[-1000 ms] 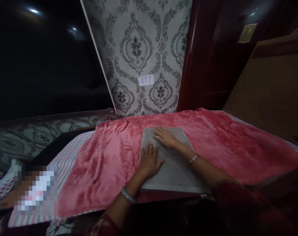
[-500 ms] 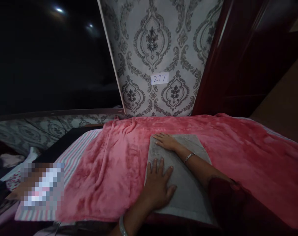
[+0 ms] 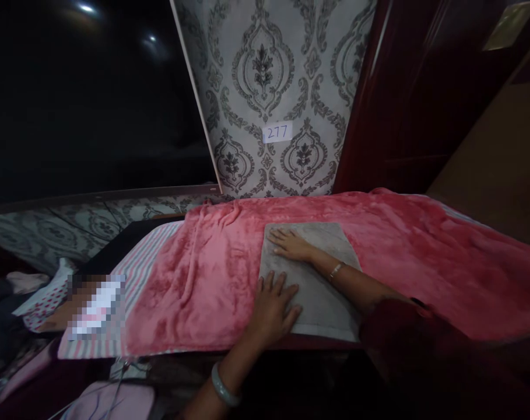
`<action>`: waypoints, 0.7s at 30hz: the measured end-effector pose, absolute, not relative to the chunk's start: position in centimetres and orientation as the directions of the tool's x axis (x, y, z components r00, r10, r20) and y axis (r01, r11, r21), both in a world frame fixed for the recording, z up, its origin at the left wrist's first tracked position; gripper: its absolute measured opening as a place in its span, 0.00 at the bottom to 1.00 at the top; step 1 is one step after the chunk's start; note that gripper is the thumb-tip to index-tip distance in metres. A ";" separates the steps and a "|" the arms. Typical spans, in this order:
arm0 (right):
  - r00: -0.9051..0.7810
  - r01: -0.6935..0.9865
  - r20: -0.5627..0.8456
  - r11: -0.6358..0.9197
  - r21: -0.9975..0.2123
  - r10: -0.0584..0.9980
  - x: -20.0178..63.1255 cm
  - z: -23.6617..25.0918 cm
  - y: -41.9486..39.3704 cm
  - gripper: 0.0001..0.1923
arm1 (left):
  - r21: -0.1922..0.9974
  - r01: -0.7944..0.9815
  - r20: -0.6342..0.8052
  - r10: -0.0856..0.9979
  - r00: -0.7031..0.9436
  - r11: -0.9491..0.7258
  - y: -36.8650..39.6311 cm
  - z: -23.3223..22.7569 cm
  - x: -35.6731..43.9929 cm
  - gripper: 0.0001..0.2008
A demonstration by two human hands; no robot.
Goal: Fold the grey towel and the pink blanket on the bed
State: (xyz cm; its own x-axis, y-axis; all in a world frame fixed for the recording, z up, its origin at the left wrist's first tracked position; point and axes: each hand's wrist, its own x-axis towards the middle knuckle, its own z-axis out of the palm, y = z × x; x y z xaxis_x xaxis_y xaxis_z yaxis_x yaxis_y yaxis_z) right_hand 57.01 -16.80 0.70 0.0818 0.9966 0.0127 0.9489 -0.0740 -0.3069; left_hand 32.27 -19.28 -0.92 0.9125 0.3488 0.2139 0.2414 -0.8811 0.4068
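Both hands lie flat and open on the grey towel (image 3: 317,274) at frame centre: left hand (image 3: 273,306) near its lower-left corner, right hand (image 3: 291,245) higher up. Uneven pressing could bunch it against the plush pink blanket (image 3: 195,280).

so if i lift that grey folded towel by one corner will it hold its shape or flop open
Probably flop: the grey towel looks like soft cloth, lying flat in layers under the left hand and right hand. It likely weighs little. Pushed, it may drag rather than slide, since the pink blanket beneath looks plush.
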 end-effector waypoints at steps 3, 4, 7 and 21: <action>-0.078 0.920 0.032 0.084 -0.382 0.996 53.8 0.1 -21.4 0.31 | 0.525 0.126 0.442 0.396 0.805 -0.842 -17.9 -0.9 32.2 0.14; -0.117 0.899 0.028 0.118 -0.421 0.993 52.6 0.0 -23.2 0.31 | 0.550 0.089 0.503 0.414 0.759 -0.830 -17.2 -0.6 32.4 0.15; -0.257 0.786 0.022 0.222 -0.577 0.966 49.4 0.7 -27.9 0.32 | 0.566 0.038 0.553 0.413 0.724 -0.824 -14.9 1.1 34.3 0.18; 0.443 0.886 0.163 -0.403 -0.231 0.881 62.0 0.2 -26.2 0.32 | 0.195 0.484 0.149 0.514 0.845 -0.853 -12.8 0.7 44.7 0.32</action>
State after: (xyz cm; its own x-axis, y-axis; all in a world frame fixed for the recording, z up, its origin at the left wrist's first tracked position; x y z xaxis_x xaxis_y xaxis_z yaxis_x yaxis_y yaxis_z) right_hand 61.95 -26.17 0.25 0.4433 0.8814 0.1632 0.8857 -0.4028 -0.2308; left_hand 44.74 -12.82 0.67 0.8449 0.5139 0.1486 0.4844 -0.8528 0.1952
